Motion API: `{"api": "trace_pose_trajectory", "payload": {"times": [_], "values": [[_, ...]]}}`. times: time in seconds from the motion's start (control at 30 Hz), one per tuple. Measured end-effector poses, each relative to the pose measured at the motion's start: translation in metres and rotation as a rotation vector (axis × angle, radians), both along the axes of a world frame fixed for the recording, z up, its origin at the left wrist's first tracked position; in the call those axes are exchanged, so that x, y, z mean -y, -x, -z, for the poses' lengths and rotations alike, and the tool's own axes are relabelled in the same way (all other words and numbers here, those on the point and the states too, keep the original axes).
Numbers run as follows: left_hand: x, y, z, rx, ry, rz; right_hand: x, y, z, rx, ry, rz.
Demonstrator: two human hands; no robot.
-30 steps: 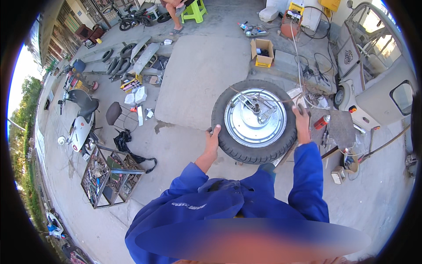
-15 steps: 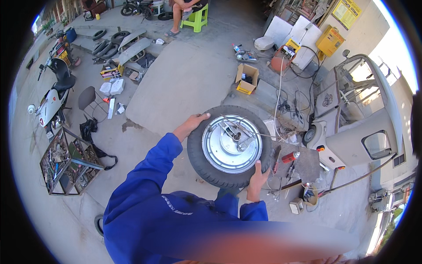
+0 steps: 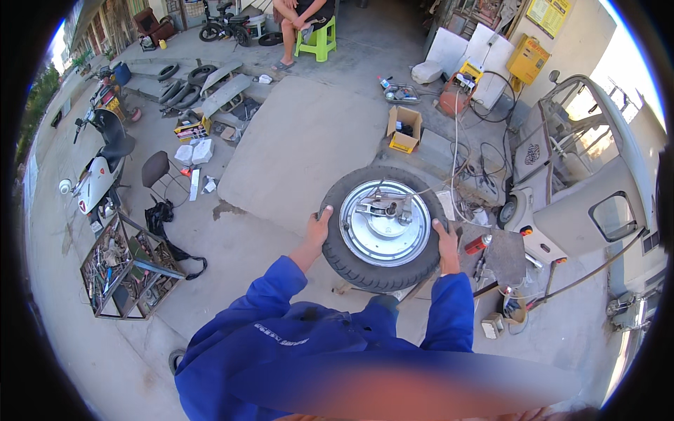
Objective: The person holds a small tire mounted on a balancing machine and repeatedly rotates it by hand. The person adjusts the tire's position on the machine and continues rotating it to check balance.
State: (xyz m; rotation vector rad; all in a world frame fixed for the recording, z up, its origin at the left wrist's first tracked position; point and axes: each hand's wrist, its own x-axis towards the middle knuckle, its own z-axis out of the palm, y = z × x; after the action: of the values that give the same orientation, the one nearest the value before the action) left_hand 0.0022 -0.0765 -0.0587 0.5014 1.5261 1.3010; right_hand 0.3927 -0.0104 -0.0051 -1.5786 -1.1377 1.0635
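A scooter wheel [image 3: 385, 242] with a black tyre and a silver hub is held in front of me, its hub face with brake arm and cable turned up. My left hand [image 3: 317, 235] grips the tyre at its left edge, thumb on top of the tread and the other fingers hidden beneath. On the opposite side my right hand [image 3: 446, 245] clasps the tyre the same way, thumb up along the sidewall. Just right of that hand a red spray can [image 3: 478, 244] lies on a low grey work surface [image 3: 507, 261] among hand tools.
A metal rack of tools [image 3: 130, 270] stands at the left, near a white scooter [image 3: 98, 179]. An open cardboard box [image 3: 404, 130] is ahead, and a grey three-wheeled vehicle [image 3: 569, 203] at right. A person on a green stool [image 3: 319, 40] sits at the back; hoses [image 3: 456, 161] trail nearby.
The wheel has turned in my hands and shifted slightly right. My left hand has slid down to its left side; my right hand has gone from the lower right up to the right side.
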Motion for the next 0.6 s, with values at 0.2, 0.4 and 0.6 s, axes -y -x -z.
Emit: {"api": "trace_pose_trajectory", "payload": {"times": [0.2,0.4,0.6], "values": [[-0.096,0.033,-0.038,0.129,-0.039,0.499,0.112,0.067,0.008,-0.023,-0.168,0.411],[-0.076,0.031,-0.026,0.177,-0.088,0.352,0.09,0.046,-0.001,-0.04,-0.121,0.248],[0.031,-0.022,-0.008,0.083,-0.012,-0.151,-0.019,-0.004,-0.018,-0.238,0.0,-0.206]]}}
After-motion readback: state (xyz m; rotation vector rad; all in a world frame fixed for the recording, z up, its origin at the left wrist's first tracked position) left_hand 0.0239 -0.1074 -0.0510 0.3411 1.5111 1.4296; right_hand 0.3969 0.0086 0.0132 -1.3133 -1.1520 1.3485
